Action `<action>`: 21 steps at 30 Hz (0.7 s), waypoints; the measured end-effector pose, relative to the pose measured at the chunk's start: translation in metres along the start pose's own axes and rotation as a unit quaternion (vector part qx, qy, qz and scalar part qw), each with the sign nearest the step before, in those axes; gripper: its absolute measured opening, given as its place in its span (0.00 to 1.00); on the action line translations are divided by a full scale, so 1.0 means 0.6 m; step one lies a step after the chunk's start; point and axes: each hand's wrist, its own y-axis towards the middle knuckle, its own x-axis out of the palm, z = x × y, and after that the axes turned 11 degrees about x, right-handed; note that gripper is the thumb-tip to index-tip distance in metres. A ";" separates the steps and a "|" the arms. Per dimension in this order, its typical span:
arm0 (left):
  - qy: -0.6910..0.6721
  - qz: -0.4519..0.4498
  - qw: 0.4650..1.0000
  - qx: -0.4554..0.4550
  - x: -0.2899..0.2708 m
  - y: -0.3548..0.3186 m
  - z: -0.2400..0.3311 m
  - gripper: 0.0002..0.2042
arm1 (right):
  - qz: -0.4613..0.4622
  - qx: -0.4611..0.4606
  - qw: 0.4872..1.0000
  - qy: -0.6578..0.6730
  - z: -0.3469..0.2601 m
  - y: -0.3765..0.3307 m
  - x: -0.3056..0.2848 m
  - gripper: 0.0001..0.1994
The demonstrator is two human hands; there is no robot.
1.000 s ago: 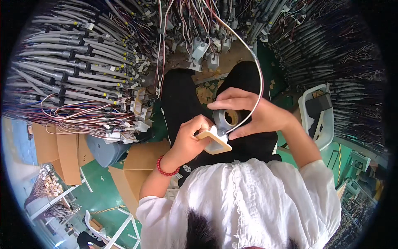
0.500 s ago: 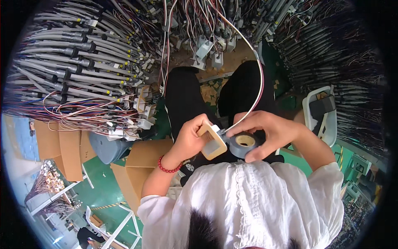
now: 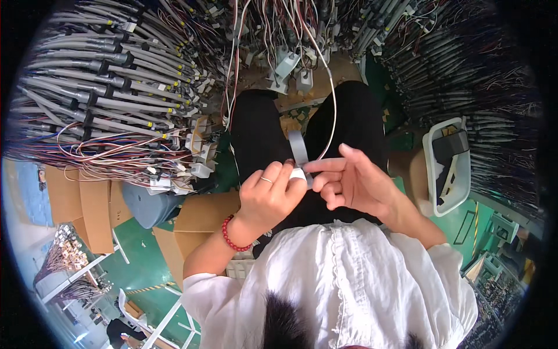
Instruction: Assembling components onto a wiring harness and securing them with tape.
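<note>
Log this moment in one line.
left hand: gripping white part; right hand: open, beside left; grey tape: beside left hand; wire: reaching down to hands

A blue-grey stool stands beside open cardboard boxes

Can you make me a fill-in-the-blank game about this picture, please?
1. The left hand holds a small part whose visible surface is coloured ____.
2. The tape is coloured ____.
3. The beaded bracelet is on the person's ____ wrist.
4. On the right hand, the digit reaching highest in the picture is the ____.

Missing words: white; grey; left; thumb.
</note>
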 end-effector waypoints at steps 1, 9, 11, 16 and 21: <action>0.000 0.001 1.000 0.000 0.003 -0.004 -0.001 0.08 | -0.025 -0.020 0.999 -0.039 0.004 0.000 -0.008 0.25; -0.411 0.060 0.877 -0.240 0.009 -0.030 0.005 0.12 | 0.050 -0.289 0.780 -0.552 -0.028 -0.002 -0.038 0.41; -0.484 0.012 0.833 -0.267 0.005 -0.024 0.006 0.13 | 0.030 -0.324 0.694 -0.643 -0.041 0.012 -0.023 0.37; -0.546 0.054 0.785 -0.288 0.005 -0.034 0.009 0.13 | 0.019 -0.278 0.692 -0.665 -0.064 -0.009 -0.002 0.29; -0.478 0.059 0.839 -0.254 0.009 -0.034 0.008 0.13 | -0.031 -0.074 0.881 -0.466 -0.045 -0.027 -0.025 0.26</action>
